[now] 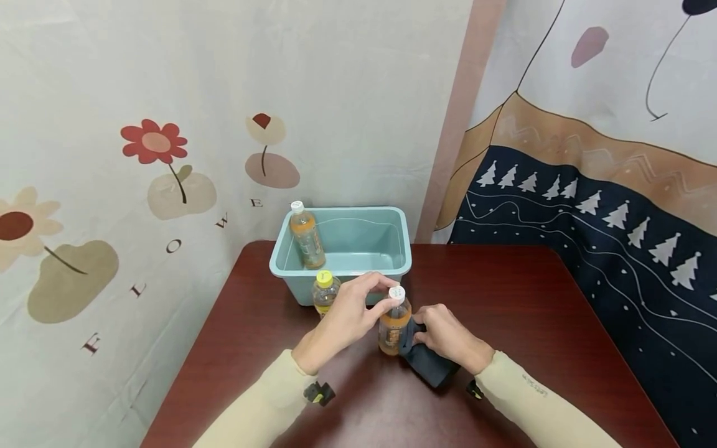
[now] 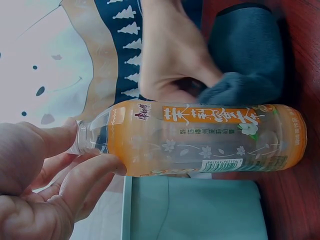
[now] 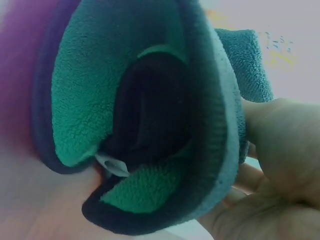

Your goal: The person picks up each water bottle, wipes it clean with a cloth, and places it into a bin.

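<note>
A: What sits in the bin [image 1: 364,233]?
B: One bottle [image 1: 308,239], leaning in its left end, its white-capped top above the rim. The bin rests at the far side of the desk [image 1: 487,286].

A: How many bottles altogether?
B: Three. Besides that one, a yellow-capped bottle [image 1: 324,295] is just in front of the bin, partly behind the left hand [image 1: 350,308], and a front bottle [image 1: 394,333] is upright between the two hands. I can't tell how full that one is, or whether its base touches the desk.

A: And the hands?
B: The left pinches the front bottle at cap and neck, thumb against fingers. The right hand [image 1: 448,336] grips one dark cloth [image 1: 431,364] close at the bottle's side; whether the cloth presses against the bottle, I can't tell.

A: Do the wrist cameras add anything?
B: The left one shows the front bottle's orange label, with large white characters and a barcode [image 2: 222,165] too small to read from the head. The right one looks into the cloth, curled into a loop: green inside, dark-edged, with one small pale tag [image 3: 116,166] that the head view doesn't show.
</note>
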